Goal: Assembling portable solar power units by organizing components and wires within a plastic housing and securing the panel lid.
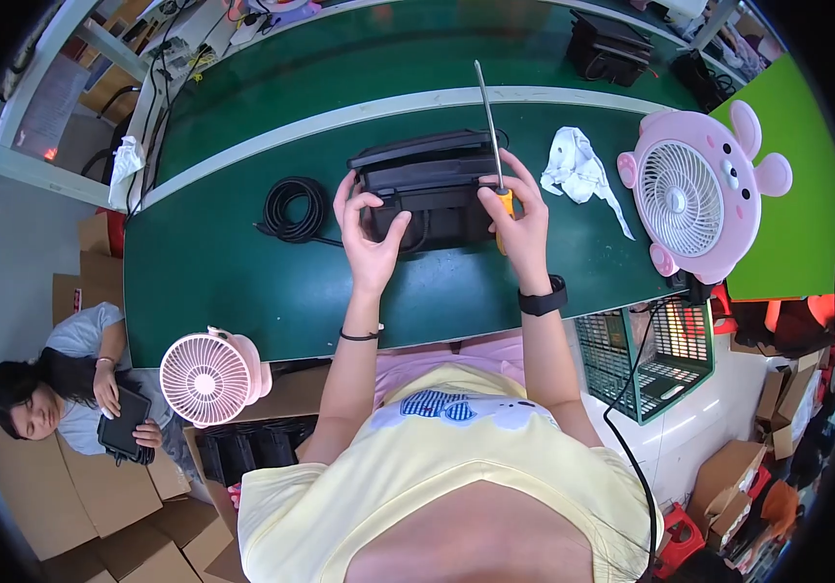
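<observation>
A black box-shaped device with a long flap-like part along its far side lies on the green workbench. My left hand grips its left end, thumb on the near face and fingers round the side. At the right end is my right hand, closed around the yellow handle of a screwdriver whose long metal shaft points up and away. Some of its fingers also touch the device. A black cable coil lies left of the device, and its cable runs toward my left hand.
Right of my hands are a crumpled white cloth and a pink animal-shaped fan. A small pink fan sits at the bench's near left edge. A green crate stands below right. At left, a co-worker holds a black flat device.
</observation>
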### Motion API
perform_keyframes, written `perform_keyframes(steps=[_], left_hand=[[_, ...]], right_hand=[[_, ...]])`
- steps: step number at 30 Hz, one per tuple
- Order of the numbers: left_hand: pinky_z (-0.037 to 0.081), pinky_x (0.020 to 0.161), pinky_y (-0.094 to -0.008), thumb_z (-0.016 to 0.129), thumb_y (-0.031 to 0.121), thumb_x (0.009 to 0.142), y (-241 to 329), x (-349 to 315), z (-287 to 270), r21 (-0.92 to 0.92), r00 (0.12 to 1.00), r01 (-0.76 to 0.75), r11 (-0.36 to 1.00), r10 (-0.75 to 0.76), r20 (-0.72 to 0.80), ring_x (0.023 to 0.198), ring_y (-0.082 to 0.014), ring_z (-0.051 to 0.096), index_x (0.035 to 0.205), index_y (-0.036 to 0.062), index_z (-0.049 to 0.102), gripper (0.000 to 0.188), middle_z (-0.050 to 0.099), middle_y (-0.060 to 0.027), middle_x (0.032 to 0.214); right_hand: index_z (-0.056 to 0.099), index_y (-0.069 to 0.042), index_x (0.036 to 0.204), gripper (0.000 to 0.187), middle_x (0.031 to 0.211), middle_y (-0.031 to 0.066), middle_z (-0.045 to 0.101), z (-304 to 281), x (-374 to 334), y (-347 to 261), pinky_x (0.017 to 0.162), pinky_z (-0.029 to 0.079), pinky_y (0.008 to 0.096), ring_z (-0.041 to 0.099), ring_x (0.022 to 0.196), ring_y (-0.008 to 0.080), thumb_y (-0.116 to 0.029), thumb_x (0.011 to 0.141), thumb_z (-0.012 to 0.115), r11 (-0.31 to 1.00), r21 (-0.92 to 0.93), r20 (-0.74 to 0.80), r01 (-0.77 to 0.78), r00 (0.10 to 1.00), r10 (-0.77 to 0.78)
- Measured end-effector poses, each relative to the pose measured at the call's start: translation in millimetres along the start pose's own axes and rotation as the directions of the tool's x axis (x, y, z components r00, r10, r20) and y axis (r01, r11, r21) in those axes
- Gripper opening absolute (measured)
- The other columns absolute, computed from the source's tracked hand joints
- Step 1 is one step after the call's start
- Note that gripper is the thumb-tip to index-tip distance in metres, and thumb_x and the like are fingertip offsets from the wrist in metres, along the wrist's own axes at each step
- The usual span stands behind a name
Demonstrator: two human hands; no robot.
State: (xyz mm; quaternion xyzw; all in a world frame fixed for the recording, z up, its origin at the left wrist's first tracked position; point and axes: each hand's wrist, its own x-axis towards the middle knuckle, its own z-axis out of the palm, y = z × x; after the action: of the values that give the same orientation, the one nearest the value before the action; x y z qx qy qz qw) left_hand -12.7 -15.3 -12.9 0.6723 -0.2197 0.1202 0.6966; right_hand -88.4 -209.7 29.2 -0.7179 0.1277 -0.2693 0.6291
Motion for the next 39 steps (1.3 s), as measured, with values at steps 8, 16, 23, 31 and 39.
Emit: perform_keyframes(steps=[8,16,23,31,39], left_hand=[[0.042,0.109,-0.0425,0.081,-0.001,0.075,4.1,5.2,-2.0,0.037,0.999,0.046,0.998,-0.047,0.022,0.133,-0.0326,0.046,0.103,0.0102,0.053,0.042,0.032,-0.0139,0.148],[0.044,0.106,-0.0413,0.081,0.002,0.076,-1.3,10.6,-1.7,0.082,0.999,0.021,0.996,-0.024,0.028,0.129,-0.0308,0.048,0.105,0.0094,0.053,0.041,0.032,-0.0144,0.148],[0.042,0.107,-0.0409,0.081,0.005,0.077,2.2,16.3,2.0,0.086,0.997,0.071,0.994,-0.072,0.005,0.130,-0.0304,0.047,0.108,0.0099,0.053,0.042,0.034,-0.0149,0.147],[0.041,0.102,-0.0344,0.064,0.018,0.097,-17.4,42.9,-1.1,-0.023,0.987,0.158,0.987,-0.158,-0.019,0.120,-0.0204,0.049,0.109,0.0097,0.058,0.016,0.046,-0.0116,0.139],[0.030,0.111,-0.0345,0.058,0.022,0.097,-31.1,58.6,-3.4,-0.045,0.976,0.208,0.977,-0.204,0.073,0.124,-0.0212,0.042,0.141,0.0091,0.046,0.047,0.046,-0.0086,0.138]], right_hand=[[0.077,-0.007,0.099,0.020,0.141,0.0096,0.056,-1.5,0.5,3.2,0.056,0.053,0.0193,0.067,0.096,0.0123,-0.015,0.082,0.079,0.998,0.056,-0.012,-0.002,1.000,0.003],[0.076,-0.006,0.096,0.016,0.135,0.0126,0.060,2.1,0.2,11.2,0.085,0.052,0.0280,0.065,0.106,0.0180,-0.013,0.082,0.079,0.991,0.102,-0.060,0.083,0.995,-0.077],[0.073,-0.006,0.092,0.018,0.130,0.0154,0.062,2.6,18.9,8.7,0.098,0.047,0.0371,0.061,0.118,0.0267,-0.020,0.082,0.080,0.993,-0.096,-0.061,0.073,0.995,-0.079],[0.056,-0.012,0.132,0.059,0.130,0.0136,0.056,5.4,39.0,37.3,0.107,0.041,0.0362,0.053,0.124,0.0242,-0.032,0.083,0.081,0.986,0.092,-0.012,-0.137,0.990,0.138],[0.054,-0.013,0.132,0.058,0.120,0.0120,0.057,9.9,54.7,33.1,0.087,0.055,0.0281,0.061,0.103,0.0175,-0.029,0.083,0.081,0.943,0.195,0.106,-0.268,0.962,0.252]])
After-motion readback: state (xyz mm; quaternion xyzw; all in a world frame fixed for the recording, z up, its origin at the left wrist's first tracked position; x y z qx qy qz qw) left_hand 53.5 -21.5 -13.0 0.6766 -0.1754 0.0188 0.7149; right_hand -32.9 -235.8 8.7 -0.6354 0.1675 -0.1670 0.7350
